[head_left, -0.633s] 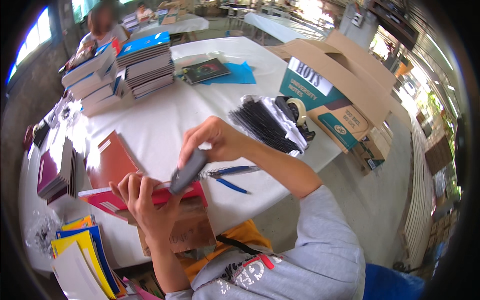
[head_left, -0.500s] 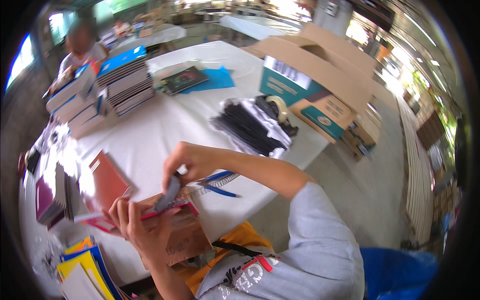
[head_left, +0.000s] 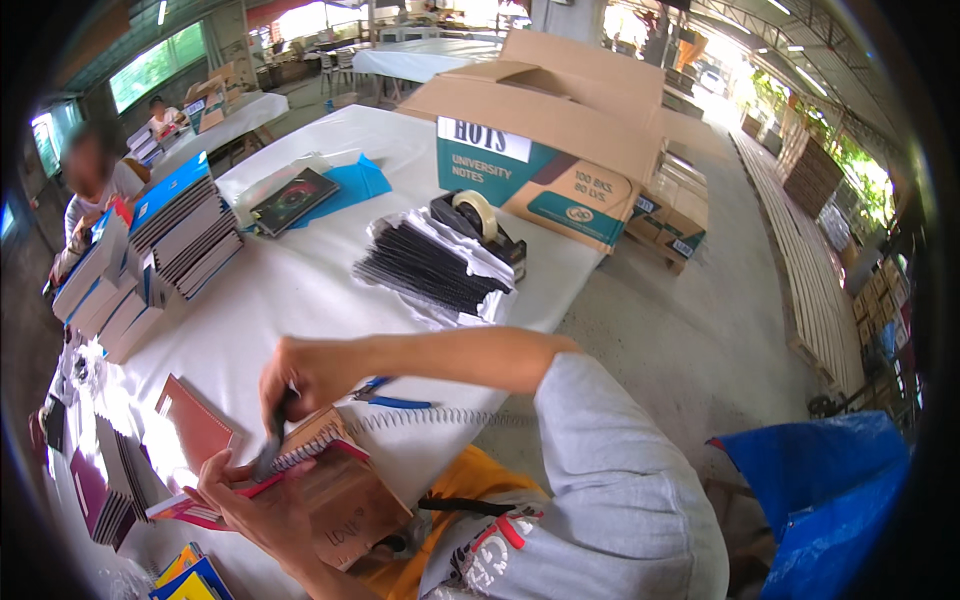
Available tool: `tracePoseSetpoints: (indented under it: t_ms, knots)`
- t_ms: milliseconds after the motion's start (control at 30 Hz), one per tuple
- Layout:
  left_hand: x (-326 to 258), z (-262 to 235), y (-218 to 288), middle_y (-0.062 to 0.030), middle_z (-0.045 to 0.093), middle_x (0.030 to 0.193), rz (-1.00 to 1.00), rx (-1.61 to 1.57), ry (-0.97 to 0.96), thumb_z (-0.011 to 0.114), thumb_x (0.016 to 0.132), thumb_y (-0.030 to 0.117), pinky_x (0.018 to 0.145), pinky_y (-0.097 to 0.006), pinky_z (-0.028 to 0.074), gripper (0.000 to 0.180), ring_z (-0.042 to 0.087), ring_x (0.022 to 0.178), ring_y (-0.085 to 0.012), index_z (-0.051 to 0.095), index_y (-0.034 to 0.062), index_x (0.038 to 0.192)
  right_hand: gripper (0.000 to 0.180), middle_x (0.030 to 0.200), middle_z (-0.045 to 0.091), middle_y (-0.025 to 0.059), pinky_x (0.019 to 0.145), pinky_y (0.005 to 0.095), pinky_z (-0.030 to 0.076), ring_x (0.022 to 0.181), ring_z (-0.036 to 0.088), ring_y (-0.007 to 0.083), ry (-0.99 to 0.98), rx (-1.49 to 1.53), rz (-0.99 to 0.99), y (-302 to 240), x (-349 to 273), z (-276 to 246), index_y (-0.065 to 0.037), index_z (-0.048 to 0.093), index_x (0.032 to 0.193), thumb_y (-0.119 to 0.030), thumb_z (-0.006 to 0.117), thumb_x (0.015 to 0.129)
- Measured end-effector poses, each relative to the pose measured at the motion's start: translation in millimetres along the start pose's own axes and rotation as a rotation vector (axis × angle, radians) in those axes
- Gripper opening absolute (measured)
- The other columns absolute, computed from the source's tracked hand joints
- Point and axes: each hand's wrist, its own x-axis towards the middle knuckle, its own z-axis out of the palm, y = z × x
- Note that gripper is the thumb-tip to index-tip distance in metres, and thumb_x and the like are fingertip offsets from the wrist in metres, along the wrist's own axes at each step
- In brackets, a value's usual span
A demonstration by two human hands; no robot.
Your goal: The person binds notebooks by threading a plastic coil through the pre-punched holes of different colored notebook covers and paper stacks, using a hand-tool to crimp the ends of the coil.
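Note:
My left hand (head_left: pixel 250 505) grips a brown-covered notebook (head_left: pixel 355 500) with a pink edge at the near side of the table. Its fingers lie along the bound edge. Above that edge, my right hand (head_left: pixel 310 375) is closed round a dark grey curved tool (head_left: pixel 270 452), whose lower end meets the binding beside my left fingers. The tool's exact kind is unclear. A long wire coil (head_left: pixel 440 420) runs out from the notebook's right end past the table edge. Blue-handled pliers (head_left: pixel 398 403) lie just beyond it. Left of my hands rests a reddish-brown spiral notebook (head_left: pixel 198 425).
Tall notebook stacks (head_left: pixel 185 235) stand far left, with a person behind them. Black coils (head_left: pixel 430 275) lie on white paper beside a tape dispenser (head_left: pixel 485 220). A big open carton (head_left: pixel 545 190) occupies the far right corner. Purple notebooks (head_left: pixel 110 490) sit near left.
The view has shifted, so the table's things sit further left in it. My right hand with the grey tool stays by the binding. More of the coil shows, stretching right from the notebook.

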Motion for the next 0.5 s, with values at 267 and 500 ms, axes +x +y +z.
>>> tracePoseSetpoints:
  t_ms: [267, 500]
  knots:
    - [3.8, 0.5, 2.7, -0.0089, 0.043, 0.099, -0.05, -0.051, 0.029, 0.083, 0.058, 0.036, 0.084, -0.041, 0.037, 0.087, 0.045, 0.088, -0.0259, 0.039, 0.0055, 0.127, 0.019, 0.07, 0.065, 0.009, 0.054, 0.0262, 0.045, 0.059, 0.057, 0.0133, 0.086, -0.046, 0.073, -8.1, 18.8, -1.2, -0.004, 0.071, 0.081, 0.005, 0.065, 0.065]
    - [26.1, -7.8, -12.5, -0.0089, 0.05, 0.084, 0.3, 0.369, 0.114, 0.079, 0.058, 0.049, 0.099, -0.054, 0.023, 0.069, 0.051, 0.099, -0.0287, 0.052, 0.0069, 0.107, 0.025, 0.078, 0.068, 0.0099, 0.057, 0.0255, 0.047, 0.067, 0.062, 0.0141, 0.165, -0.156, 0.091, -8.5, 19.0, -9.7, -0.005, 0.071, 0.086, 0.007, 0.063, 0.065]
